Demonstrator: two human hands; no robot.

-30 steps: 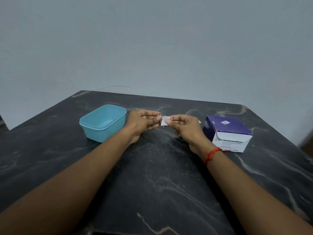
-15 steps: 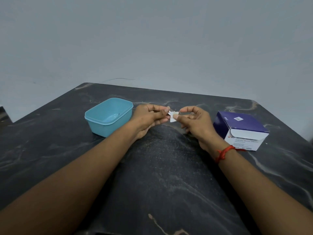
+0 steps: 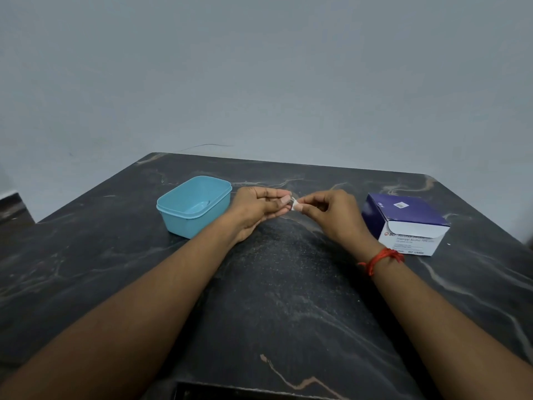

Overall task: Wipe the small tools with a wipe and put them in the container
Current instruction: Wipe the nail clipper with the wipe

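The left hand (image 3: 259,207) pinches a tiny metal tool (image 3: 292,201) in a closed grip; the right hand (image 3: 331,210) presses a white wipe (image 3: 295,207) against it, both held just above the desk (image 3: 288,298). Wiping looks underway, so placing is left. The blue container (image 3: 193,205) beside the left hand seems to hold something small, too faint to identify. The alcohol swab box (image 3: 405,223) sits right
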